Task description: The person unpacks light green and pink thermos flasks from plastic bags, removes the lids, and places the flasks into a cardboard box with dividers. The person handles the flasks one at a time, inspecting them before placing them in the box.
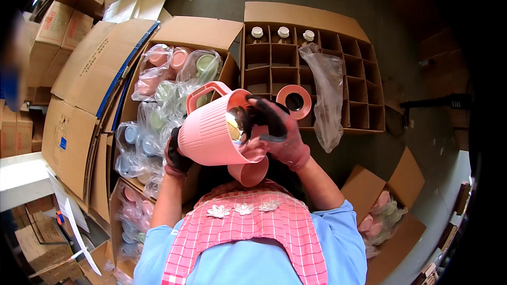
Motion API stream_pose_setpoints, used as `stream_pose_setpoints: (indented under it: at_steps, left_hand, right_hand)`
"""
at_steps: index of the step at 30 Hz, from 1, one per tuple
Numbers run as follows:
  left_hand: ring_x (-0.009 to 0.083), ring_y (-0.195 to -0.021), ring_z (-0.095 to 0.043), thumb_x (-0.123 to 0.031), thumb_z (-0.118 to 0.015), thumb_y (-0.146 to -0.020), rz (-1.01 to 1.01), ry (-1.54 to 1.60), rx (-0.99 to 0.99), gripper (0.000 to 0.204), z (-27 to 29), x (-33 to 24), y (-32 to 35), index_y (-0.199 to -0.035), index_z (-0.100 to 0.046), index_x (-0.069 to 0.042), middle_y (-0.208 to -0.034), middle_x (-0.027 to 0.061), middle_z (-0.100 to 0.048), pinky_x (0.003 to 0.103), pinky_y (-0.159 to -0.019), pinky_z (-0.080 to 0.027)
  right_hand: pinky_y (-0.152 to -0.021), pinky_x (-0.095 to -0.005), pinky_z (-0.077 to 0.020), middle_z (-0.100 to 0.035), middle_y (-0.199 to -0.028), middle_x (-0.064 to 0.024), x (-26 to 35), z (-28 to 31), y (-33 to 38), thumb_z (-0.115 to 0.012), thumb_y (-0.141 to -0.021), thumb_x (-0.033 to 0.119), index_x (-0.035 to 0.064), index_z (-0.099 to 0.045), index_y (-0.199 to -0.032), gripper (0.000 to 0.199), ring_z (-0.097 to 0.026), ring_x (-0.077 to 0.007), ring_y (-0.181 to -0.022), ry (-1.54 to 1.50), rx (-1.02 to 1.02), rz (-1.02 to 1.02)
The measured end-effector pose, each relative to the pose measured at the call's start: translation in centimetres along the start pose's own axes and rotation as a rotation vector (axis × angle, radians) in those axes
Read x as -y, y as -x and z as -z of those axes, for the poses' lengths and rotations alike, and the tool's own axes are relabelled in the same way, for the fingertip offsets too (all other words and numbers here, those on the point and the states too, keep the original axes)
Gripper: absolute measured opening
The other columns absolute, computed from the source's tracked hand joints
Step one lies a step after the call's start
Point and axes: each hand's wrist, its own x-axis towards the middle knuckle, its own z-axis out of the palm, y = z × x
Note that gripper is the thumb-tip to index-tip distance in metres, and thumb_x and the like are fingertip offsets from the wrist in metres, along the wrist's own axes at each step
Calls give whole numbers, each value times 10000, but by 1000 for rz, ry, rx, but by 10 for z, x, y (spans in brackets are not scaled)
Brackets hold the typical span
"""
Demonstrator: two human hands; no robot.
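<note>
A pink ribbed jug (pixel 206 134) with a loop handle is tipped sideways before my chest, its wide mouth facing right. Something shiny with a yellowish patch (pixel 236 126) shows inside the mouth. In a dark glove, my left hand (pixel 178 154) is closed around the jug's base. My right hand (pixel 282 132), in a black and pink glove, curls at the rim, thumb and fingers apart on it; some fingertips are hidden. Just below the jug is a pink cup-like piece (pixel 249 173). Beyond my right hand, a pink ring-shaped part (pixel 296 102) with a dark centre lies on the divided carton.
The divided carton (pixel 309 16) holds several white-capped bottles (pixel 283 32) and a crumpled plastic bag (pixel 327 95). At left, an open carton (pixel 198 24) contains bagged pink, green and blue pieces. Flattened cardboard (pixel 100 68) leans beside it. Another open carton (pixel 364 187) stands lower right.
</note>
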Motion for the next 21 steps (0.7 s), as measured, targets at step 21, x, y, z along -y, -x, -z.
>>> stream_pose_setpoints:
  at_steps: [21]
  left_hand:
    - [260,-1154,-491,-396,-364,-951,-135,-217,171,516,-18,-7,-4,-1271,-451,-2,-1270,126,-513,407,-996,-370]
  right_hand:
    - [-987,-346,-400,-496,-1285,-110,-31,9,-14,-807,-617,257,61,-363,-1363,890,-504,-246,-1155,-113,17,-94]
